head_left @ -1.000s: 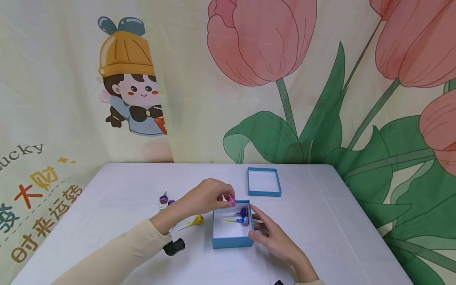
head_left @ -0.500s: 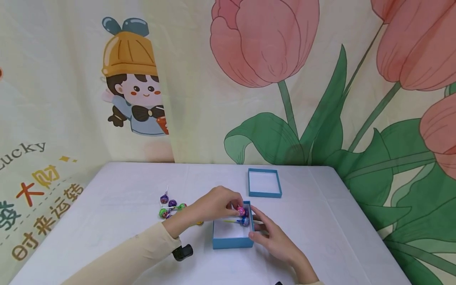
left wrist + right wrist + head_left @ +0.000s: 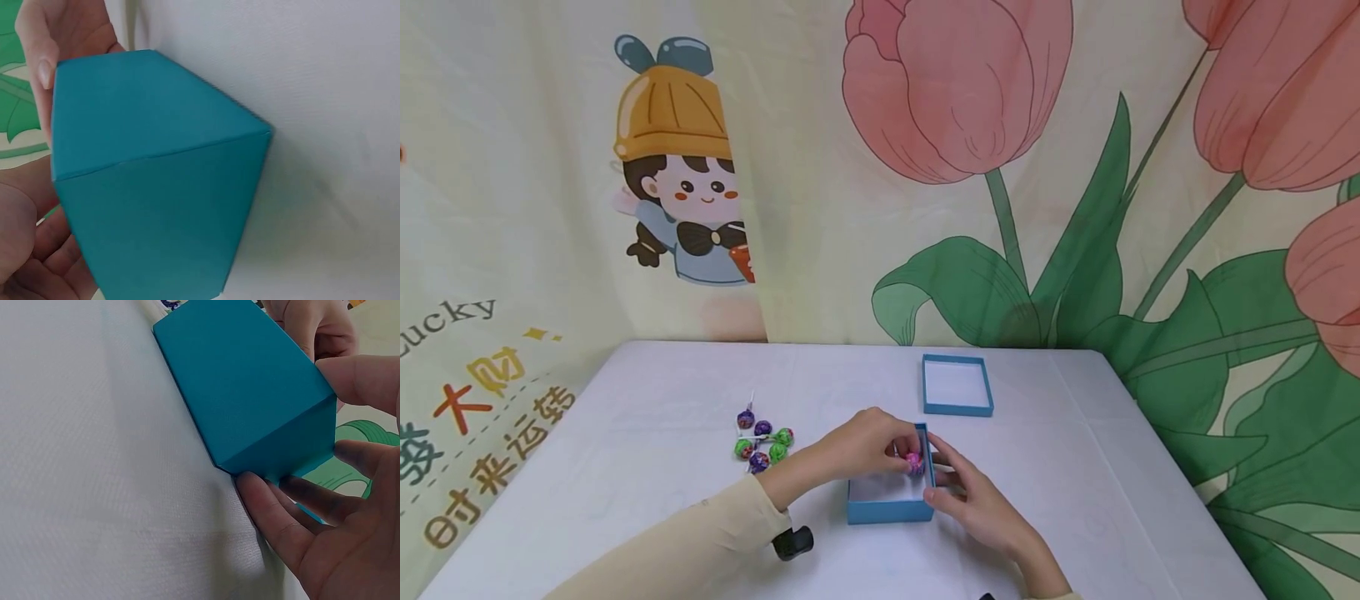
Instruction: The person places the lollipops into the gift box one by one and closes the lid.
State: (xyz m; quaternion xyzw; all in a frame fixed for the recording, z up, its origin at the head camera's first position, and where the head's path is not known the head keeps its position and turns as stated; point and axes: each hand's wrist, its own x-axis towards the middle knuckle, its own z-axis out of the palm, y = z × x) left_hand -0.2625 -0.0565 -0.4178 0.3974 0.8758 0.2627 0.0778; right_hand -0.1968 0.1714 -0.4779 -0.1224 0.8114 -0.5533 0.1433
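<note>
My left hand (image 3: 872, 446) reaches down into a blue open-topped box (image 3: 889, 512) with a white inside. Its fingertips pinch a pink-wrapped lollipop (image 3: 914, 459) near the box's right wall. The lollipops lying in the box are mostly hidden behind that hand. My right hand (image 3: 976, 500) holds the box at its right end. In the right wrist view the thumb (image 3: 353, 378) lies at the upper edge and the other fingers (image 3: 275, 509) touch the end wall. The left wrist view shows the box's outer walls but not the lollipop.
Left of the box lies a loose group of lollipops, with green (image 3: 784, 437) and purple (image 3: 763, 428) wrappers. Behind the box rests its blue-rimmed lid (image 3: 957, 410), inside up. A printed cloth (image 3: 805, 208) hangs beyond the white table (image 3: 1045, 417).
My left hand has carried the pink lollipop rightward and down into the box, covering the lollipops there. My right hand has stayed at the box's right end.
</note>
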